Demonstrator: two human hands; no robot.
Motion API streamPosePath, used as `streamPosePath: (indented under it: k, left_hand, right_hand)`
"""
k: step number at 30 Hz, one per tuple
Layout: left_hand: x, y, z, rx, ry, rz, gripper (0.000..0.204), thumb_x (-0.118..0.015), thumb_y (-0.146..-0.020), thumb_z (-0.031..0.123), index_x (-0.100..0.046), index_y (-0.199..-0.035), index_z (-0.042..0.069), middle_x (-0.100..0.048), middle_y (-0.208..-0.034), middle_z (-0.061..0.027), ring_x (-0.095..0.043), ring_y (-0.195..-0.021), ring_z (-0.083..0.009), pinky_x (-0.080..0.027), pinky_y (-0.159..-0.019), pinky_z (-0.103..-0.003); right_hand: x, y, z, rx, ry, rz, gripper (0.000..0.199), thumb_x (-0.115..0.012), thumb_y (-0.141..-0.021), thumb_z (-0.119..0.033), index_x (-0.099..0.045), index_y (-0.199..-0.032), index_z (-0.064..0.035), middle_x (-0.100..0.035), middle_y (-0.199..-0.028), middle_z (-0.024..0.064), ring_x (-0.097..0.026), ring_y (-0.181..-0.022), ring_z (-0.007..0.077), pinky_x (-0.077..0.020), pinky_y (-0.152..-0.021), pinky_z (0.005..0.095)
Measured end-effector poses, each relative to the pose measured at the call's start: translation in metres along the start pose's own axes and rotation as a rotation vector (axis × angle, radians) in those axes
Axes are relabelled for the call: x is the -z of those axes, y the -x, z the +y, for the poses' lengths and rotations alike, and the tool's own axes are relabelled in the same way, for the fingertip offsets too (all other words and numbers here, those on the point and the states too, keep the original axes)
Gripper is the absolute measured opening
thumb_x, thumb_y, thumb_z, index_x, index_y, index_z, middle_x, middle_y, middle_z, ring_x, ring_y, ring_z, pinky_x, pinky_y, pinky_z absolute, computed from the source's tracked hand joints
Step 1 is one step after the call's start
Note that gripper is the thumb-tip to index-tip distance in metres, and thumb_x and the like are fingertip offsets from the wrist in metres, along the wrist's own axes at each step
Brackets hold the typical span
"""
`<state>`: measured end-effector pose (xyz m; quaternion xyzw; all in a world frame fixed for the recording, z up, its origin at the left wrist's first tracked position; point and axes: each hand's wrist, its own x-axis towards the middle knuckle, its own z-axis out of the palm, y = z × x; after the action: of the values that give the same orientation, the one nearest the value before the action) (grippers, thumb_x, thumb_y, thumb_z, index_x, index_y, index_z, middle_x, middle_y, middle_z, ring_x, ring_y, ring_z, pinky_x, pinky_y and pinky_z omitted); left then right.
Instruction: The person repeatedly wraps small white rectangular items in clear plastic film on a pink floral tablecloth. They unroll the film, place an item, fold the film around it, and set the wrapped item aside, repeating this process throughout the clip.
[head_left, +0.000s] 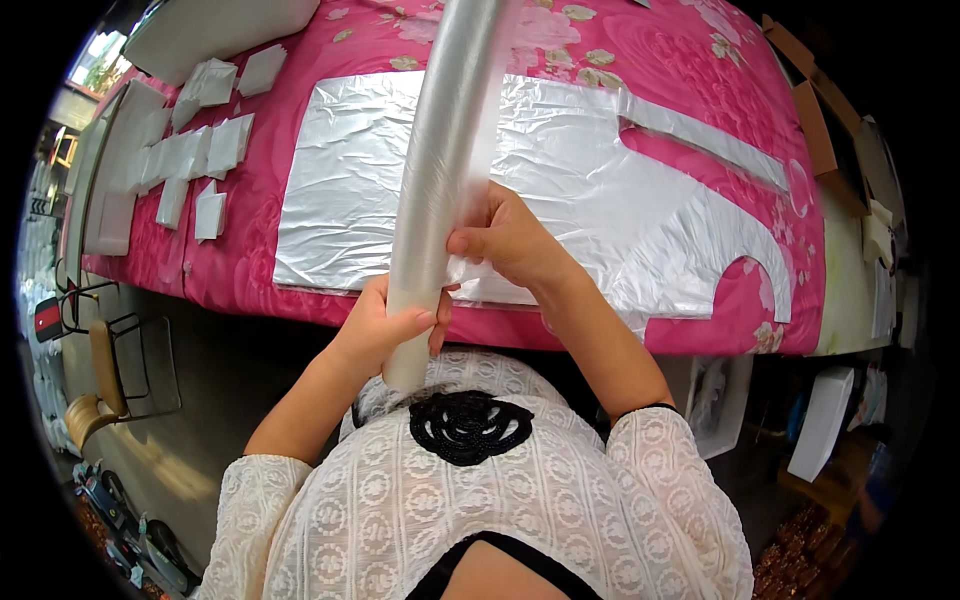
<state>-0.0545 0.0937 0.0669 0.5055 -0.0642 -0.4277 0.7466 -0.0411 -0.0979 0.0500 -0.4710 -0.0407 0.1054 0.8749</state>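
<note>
A long roll of clear plastic film (440,130) stands tilted up in front of me, its lower end near my waist. My left hand (400,318) is wrapped round the roll low down, thumb across its front. Higher up on the right side, my right hand (500,238) pinches the loose edge of the film between thumb and fingers. Behind the roll, a flat stack of silvery white plastic vest bags (570,170) lies on the table, handles pointing right. The roll covers part of the stack.
A pink flowered cloth (250,250) covers the table. Small folded white packets (205,150) lie at the left, beside a white foam box (112,170). Cardboard boxes (825,130) stand at the right edge. A chair (105,380) is on the floor at left.
</note>
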Motion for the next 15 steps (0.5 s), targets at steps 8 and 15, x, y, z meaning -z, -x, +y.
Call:
streamPosePath:
  k: [8,15]
  left_hand:
    - [0.025,-0.004,-0.022,-0.081,0.065,0.130,0.084,-0.071,-0.061,0.066,-0.049,-0.109,0.001,-0.058,-0.088,-0.0090,-0.061,-0.069,-0.0197,-0.051,-0.057,-0.030]
    - [0.065,-0.034,-0.039,0.033,0.505,-0.642,0.064,-0.039,-0.090,0.051,-0.039,-0.126,-0.002,-0.058,-0.101,-0.0194,-0.062,-0.084,-0.0294,-0.054,-0.066,-0.044]
  right_hand:
    - [-0.008,0.003,-0.027,0.089,0.219,-0.076,0.031,-0.077,-0.069,-0.013,-0.065,-0.096,-0.0040,-0.059,-0.071,-0.0008,-0.054,-0.065,0.0067,-0.0430,-0.057,0.0220]
    - [-0.013,0.024,-0.030,0.071,0.183,0.005,0.033,-0.080,-0.064,-0.021,-0.060,-0.080,0.0002,-0.059,-0.066,0.0017,-0.054,-0.056,0.0083,-0.0425,-0.048,0.0224]
